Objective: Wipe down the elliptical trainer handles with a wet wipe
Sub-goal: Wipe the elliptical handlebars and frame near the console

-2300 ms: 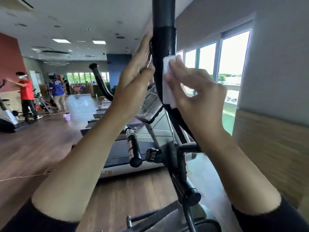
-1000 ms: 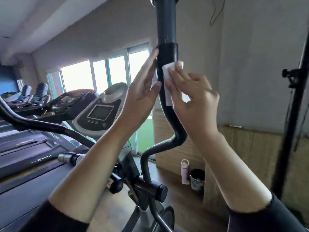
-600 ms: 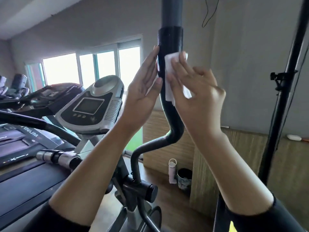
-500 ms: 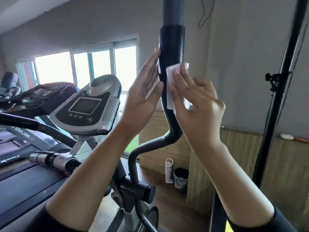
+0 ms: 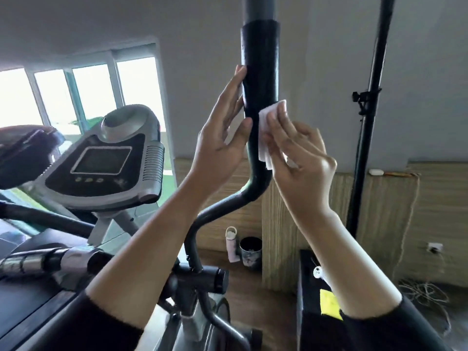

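Two raised hands: left hand (image 5: pixel 220 138) flat against handle (image 5: pixel 260 79), right hand (image 5: pixel 301 158) pressing wipe (image 5: pixel 268 122), fingers straight.

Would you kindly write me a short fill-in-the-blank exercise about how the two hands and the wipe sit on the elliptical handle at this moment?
1. The right hand presses a white ____ against the handle.
2. The left hand rests on the handle with its fingers ____, not curled round it.
3. The console with the grey screen lies to the ____ of the handle in the picture.
4. On the floor by the wooden wall panel, a pale bottle stands beside a dark ____.

Missing words: wipe; straight; left; bin
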